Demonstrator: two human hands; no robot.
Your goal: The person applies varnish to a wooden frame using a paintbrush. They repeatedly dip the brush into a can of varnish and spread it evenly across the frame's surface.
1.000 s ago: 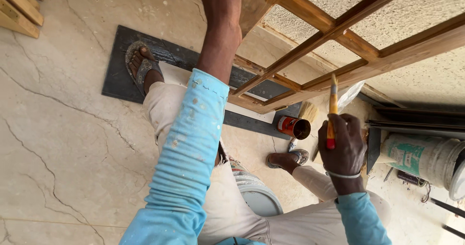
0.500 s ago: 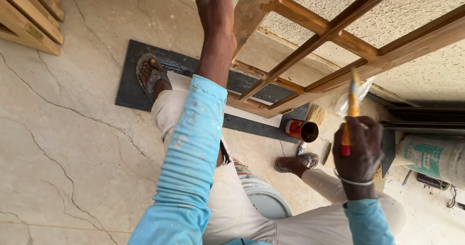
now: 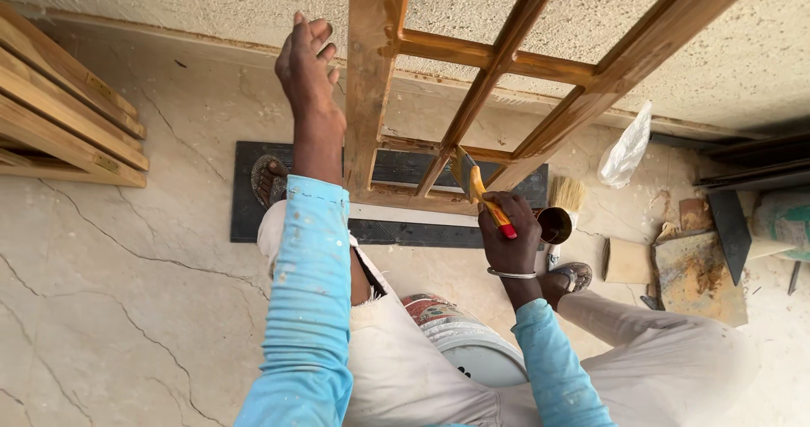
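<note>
Fingers (image 3: 506,216) of right hand (image 3: 509,237) closed on brush (image 3: 472,182).
Bristles at wooden frame (image 3: 371,89); left hand (image 3: 305,60) open, raised beside it, perhaps steadying.

Paint-flecked light blue sleeves (image 3: 308,309), white trousers (image 3: 658,351), silver bangle (image 3: 510,272), sandals (image 3: 574,275).
</note>
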